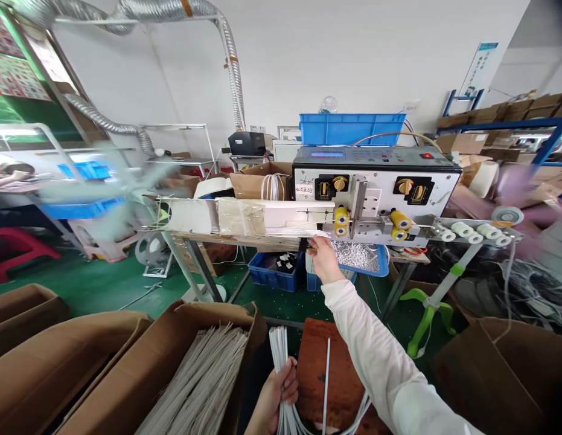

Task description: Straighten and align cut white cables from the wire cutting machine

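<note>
Left hand (278,389): clenched around bundle of white cables (277,353), held low. Right hand (323,260): arm outstretched, fingers (313,243) at white cable stack (290,232) beside cutting machine (375,181); grip unclear.

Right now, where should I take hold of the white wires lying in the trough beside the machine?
Take the white wires at the front edge of the white trough, coming from the front, where your right hand already is. They look thin and lie lengthwise along the trough, so closing the fingers around them as one bunch seems safest.
</note>
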### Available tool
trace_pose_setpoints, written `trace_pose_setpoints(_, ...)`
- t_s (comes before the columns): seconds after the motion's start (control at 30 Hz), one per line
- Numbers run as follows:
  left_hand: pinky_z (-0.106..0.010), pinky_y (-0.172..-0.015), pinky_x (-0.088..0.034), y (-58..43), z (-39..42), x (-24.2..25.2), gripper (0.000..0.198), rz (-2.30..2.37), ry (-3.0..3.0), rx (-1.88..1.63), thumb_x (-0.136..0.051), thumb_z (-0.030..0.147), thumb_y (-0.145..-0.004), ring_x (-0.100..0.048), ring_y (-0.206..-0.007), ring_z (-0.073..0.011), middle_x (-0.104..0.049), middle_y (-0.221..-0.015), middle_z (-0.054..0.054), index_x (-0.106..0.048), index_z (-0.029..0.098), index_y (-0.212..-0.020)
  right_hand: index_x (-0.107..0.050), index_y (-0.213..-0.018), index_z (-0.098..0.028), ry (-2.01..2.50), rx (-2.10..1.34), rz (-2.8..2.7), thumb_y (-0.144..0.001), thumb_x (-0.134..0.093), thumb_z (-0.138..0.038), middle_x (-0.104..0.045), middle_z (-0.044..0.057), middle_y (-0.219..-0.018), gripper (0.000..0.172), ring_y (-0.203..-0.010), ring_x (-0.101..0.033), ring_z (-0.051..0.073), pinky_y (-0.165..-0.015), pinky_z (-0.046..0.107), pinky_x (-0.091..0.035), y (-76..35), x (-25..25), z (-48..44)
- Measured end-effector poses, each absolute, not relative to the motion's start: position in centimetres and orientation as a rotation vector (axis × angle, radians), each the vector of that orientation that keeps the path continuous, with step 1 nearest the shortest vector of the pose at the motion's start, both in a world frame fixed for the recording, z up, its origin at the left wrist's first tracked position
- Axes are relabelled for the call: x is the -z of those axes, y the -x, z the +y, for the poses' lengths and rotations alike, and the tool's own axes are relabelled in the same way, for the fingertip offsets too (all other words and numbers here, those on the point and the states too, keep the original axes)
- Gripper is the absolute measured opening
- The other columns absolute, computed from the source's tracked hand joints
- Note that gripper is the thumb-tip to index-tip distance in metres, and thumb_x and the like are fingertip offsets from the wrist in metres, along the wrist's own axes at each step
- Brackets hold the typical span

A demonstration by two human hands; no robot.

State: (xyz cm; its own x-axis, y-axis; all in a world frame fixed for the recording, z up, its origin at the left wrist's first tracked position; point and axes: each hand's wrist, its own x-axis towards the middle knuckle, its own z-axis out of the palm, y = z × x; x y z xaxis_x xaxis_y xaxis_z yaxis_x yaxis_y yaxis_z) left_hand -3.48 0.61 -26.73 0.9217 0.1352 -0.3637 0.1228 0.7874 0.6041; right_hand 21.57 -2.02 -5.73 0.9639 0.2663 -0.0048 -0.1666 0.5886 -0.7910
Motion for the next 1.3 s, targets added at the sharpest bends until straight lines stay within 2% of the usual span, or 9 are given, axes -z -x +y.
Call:
trace_pose_setpoints(0.3, -0.020, -0.040, -0.013, 4.7, -1.1, 21.2, 0.042, 0.335, -0.713, -0.077, -0.079, 0.049, -0.072, -0.013, -0.042, -0.0018, -0.027, -0.054, 0.009, -0.057, 0.016, -0.087, -0.057, -0.108, -0.027, 0.944, -0.194, -0.052, -0.081, -0.058, -0.040, -0.060, -0.003, -0.124, 0.030, -0.111, -0.053, 0.015, -0.075, 0.025, -0.043, -21.9, 3.0, -0.8)
trace_pose_setpoints(0.53, -0.020, -0.041, -0.018, 5.2, -1.3, 18.5, 0.040, 0.324, -0.778, -0.127, -0.077, 0.048, -0.074, -0.023, -0.042, -0.0021, -0.040, -0.059, 0.006, -0.057, 0.016, -0.087, -0.063, -0.103, -0.020, 1.056, 0.118, -0.394, -0.091, -0.050, -0.049, -0.063, 0.005, -0.118, 0.035, -0.118, -0.053, 0.019, -0.097, 0.034, -0.044, -18.9, 3.6, -3.1)
trace_pose_setpoints(0.63, -0.019, -0.041, -0.020, 5.3, -1.0, 17.1, 0.040, 0.315, -0.813, -0.150, -0.075, 0.049, -0.076, -0.028, -0.042, -0.0020, -0.049, -0.066, 0.003, -0.056, 0.016, -0.088, -0.065, -0.104, -0.018, 1.185, 0.088, -0.792, -0.096, -0.044, -0.048, -0.066, 0.008, -0.112, 0.037, -0.101, -0.062, 0.019, -0.087, 0.032, -0.051, -15.7, 4.9, -7.4)
trace_pose_setpoints(0.7, -0.018, -0.041, -0.022, 5.3, -0.9, 16.1, 0.038, 0.308, -0.824, -0.163, -0.074, 0.048, -0.078, -0.030, -0.042, -0.0020, -0.051, -0.067, 0.003, -0.056, 0.016, -0.087, -0.068, -0.099, -0.017, 1.348, -0.186, -1.097, -0.098, -0.043, -0.045, -0.069, 0.008, -0.102, 0.038, -0.081, -0.064, 0.015, -0.072, 0.027, -0.053, -13.6, 5.5, -10.8)
trace_pose_setpoints(0.8, -0.017, -0.041, -0.026, 4.6, -1.0, 15.0, 0.038, 0.317, -0.837, -0.162, -0.075, 0.047, -0.076, -0.037, -0.043, -0.0035, -0.053, -0.066, 0.002, -0.057, 0.015, -0.085, -0.068, -0.093, -0.015, 1.465, -0.728, -1.442, -0.100, -0.041, -0.044, -0.071, 0.006, -0.089, 0.040, -0.073, -0.065, 0.012, -0.065, 0.023, -0.053, -11.4, 5.8, -14.5)
trace_pose_setpoints(0.93, -0.022, -0.048, -0.042, 3.1, -2.4, 15.2, 0.039, 0.350, -0.821, -0.092, -0.077, 0.046, -0.073, -0.054, -0.050, -0.0125, -0.058, -0.060, -0.003, -0.058, 0.012, -0.078, -0.066, -0.091, -0.015, 1.431, -1.061, -1.403, -0.097, -0.044, -0.048, -0.072, 0.007, -0.087, 0.041, -0.073, -0.067, 0.014, -0.065, 0.024, -0.054, -9.9, 6.5, -15.7)
trace_pose_setpoints(1.1, -0.029, -0.060, -0.052, 2.4, -4.8, 16.1, 0.033, 0.373, -0.672, 0.047, -0.078, 0.037, -0.074, -0.064, -0.062, -0.0188, -0.068, -0.076, -0.010, -0.061, 0.011, -0.082, -0.063, -0.092, -0.014, 1.653, -1.004, -1.076, -0.094, -0.047, -0.052, -0.071, 0.007, -0.085, 0.041, -0.059, -0.062, 0.013, -0.054, 0.024, -0.051, -9.9, 8.8, -15.0)
trace_pose_setpoints(1.17, -0.031, -0.063, -0.055, 2.5, -5.2, 16.2, 0.030, 0.412, -0.631, 0.084, -0.073, 0.035, -0.080, -0.067, -0.066, -0.0210, -0.069, -0.080, -0.013, -0.063, 0.009, -0.088, -0.063, -0.093, -0.014, 1.734, -0.884, -1.045, -0.094, -0.047, -0.049, -0.069, 0.006, -0.083, 0.038, -0.063, -0.062, 0.014, -0.058, 0.026, -0.051, -10.2, 9.6, -14.8)
trace_pose_setpoints(1.3, -0.029, -0.060, -0.056, 2.8, -5.0, 16.4, 0.031, 0.492, -0.605, 0.119, -0.060, 0.033, -0.090, -0.067, -0.062, -0.0192, -0.070, -0.079, -0.016, -0.066, 0.003, -0.093, -0.066, -0.093, -0.017, 1.781, -0.567, -1.121, -0.097, -0.044, -0.042, -0.065, 0.006, -0.096, 0.034, -0.092, -0.061, 0.018, -0.088, 0.034, -0.048, -10.4, 10.7, -14.5)
